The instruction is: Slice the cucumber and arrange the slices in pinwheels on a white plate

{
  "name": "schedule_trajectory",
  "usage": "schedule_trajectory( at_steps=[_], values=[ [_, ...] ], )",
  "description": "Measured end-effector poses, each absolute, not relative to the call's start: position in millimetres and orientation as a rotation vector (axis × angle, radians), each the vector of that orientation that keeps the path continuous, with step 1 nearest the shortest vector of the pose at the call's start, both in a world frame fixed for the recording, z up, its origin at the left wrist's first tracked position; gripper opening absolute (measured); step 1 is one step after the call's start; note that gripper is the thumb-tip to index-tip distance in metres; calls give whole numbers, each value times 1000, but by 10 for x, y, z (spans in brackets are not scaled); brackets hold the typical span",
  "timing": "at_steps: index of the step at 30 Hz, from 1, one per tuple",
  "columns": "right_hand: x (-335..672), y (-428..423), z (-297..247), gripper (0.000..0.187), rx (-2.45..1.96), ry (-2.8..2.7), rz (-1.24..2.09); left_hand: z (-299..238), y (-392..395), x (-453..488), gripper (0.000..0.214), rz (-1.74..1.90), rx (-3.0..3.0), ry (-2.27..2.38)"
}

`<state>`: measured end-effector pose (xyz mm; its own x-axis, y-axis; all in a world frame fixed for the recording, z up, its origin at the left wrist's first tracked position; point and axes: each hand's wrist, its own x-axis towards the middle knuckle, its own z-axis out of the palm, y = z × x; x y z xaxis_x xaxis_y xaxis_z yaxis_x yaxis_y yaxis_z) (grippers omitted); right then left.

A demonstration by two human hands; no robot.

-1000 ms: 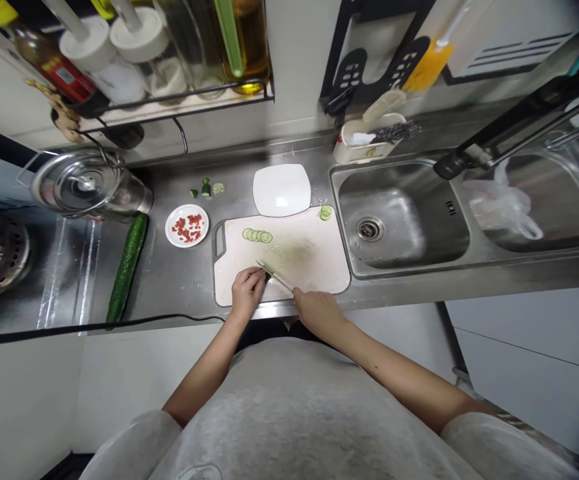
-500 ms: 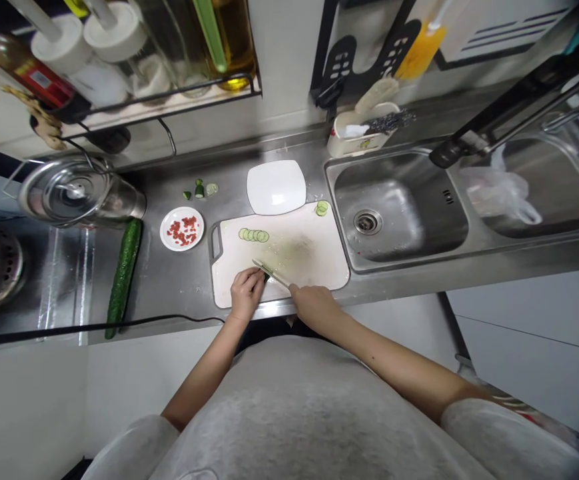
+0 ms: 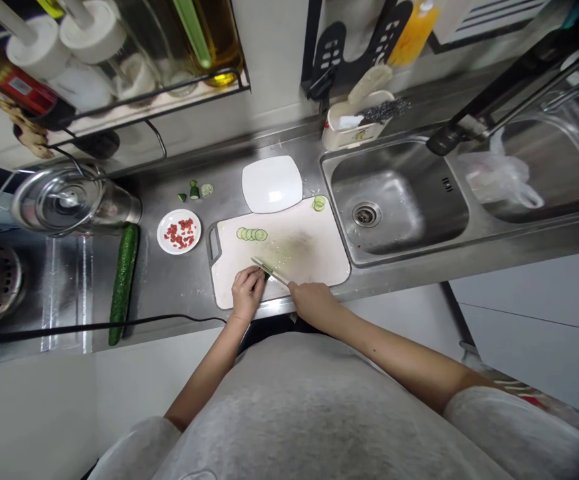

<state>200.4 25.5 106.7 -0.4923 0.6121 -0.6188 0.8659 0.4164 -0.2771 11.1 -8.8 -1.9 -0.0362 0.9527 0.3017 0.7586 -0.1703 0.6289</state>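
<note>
On the cutting board (image 3: 314, 257), the left hand (image 3: 247, 291) pins a cucumber piece (image 3: 266, 274) at its near edge while the right hand (image 3: 309, 301) grips a knife (image 3: 269, 269) across it.

Can't see much of the green piece (image 3: 267, 274), my left grip (image 3: 247, 292) covers nearly all of it. The knife (image 3: 269, 269) handle is buried inside the right grip (image 3: 309, 300). The red bits (image 3: 179, 233) on the little dish (image 3: 165, 227) up-left of the left grip are too tiny to tell. The bottles (image 3: 9, 73) way above get chopped by the top edge.
</note>
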Motion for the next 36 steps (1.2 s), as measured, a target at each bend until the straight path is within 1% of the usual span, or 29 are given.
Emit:
schedule_trajectory(
  at_steps=[7,28,36],
  values=[
    [1985,256,959,27,1264,2275,-820,-30,-84,103,17,1003,1941,1795],
    [1954,300,854,27,1274,2306,-843,-31,-76,106,16,984,1958,1787],
    [1953,346,841,30,1262,2249,-873,-38,-75,106,18,996,1946,1787]
  ],
)
